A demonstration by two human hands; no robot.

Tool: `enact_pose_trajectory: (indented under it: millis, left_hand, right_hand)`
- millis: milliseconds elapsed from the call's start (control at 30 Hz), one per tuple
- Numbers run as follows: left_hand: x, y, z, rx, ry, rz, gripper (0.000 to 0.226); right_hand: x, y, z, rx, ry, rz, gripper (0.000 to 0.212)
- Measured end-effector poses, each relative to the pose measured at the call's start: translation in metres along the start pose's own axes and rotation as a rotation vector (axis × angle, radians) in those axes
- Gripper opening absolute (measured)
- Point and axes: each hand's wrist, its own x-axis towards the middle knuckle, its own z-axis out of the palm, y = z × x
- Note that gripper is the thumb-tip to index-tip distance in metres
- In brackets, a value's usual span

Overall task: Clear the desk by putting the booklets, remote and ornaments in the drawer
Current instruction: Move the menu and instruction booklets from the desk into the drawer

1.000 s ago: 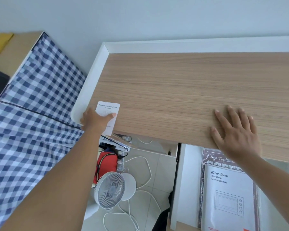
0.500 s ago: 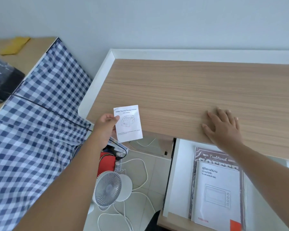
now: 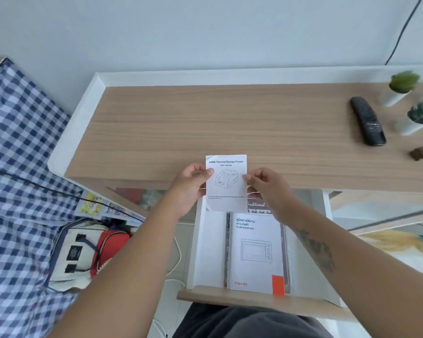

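Hands: my left hand [image 3: 191, 184] and right hand [image 3: 266, 186] pinch the small white printer leaflet [image 3: 226, 184].
Risk: thin paper may slide past the white open drawer [image 3: 205, 245] at 6 o'clock.

One head view, looking down

We look steeply down from close above the counter [image 3: 230, 123] edge and the open drawer [image 3: 205, 252], facing the wall [image 3: 205, 32].
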Motion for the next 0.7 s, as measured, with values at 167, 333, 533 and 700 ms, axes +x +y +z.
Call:
enact_pose_trajectory:
  millis: [167, 333, 533, 700]
  left_hand:
    - [-0.008, -0.024, 0.039, 0.107, -0.025, -0.065, 0.013]
    - [-0.024, -0.076, 0.051, 0.471, 0.001, -0.146, 0.017]
    - [-0.038, -0.133, 0.049, 0.58, -0.021, -0.255, 0.016]
    - [-0.044, -0.165, 0.05, 0.662, 0.005, -0.272, 0.017]
  right_hand:
    - [-0.02, 0.014, -0.043, 0.014, -0.011, 0.052, 0.006]
    - [-0.037, 0.071, -0.072, -0.173, 0.009, 0.254, 0.008]
    - [-0.052, 0.123, -0.072, -0.298, 0.066, 0.377, 0.005]
    - [-0.059, 0.149, -0.068, -0.376, 0.093, 0.414, 0.005]
